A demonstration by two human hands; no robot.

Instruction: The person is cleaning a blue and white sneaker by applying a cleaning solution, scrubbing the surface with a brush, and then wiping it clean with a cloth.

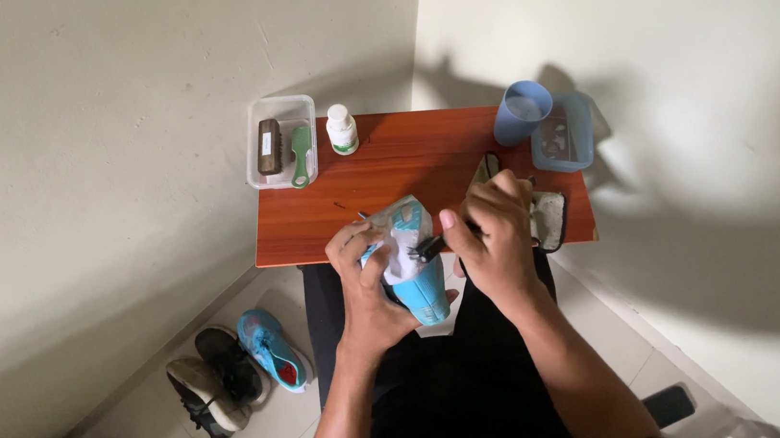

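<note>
Shoe (pixel 411 263) held in your hands, just off the desk's (pixel 404 164) near edge.
Your left hand (pixel 365 289) is clamped around the turquoise shoe from below; your right hand (pixel 493 232) is closed on a dark brush (pixel 430 247) touching its white upper, above your lap.

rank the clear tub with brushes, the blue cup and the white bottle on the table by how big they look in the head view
1. clear tub, largest.
2. blue cup, next.
3. white bottle, smallest.
All three stand along the table's far edge, at like distance from the camera, so the order holds.
</note>
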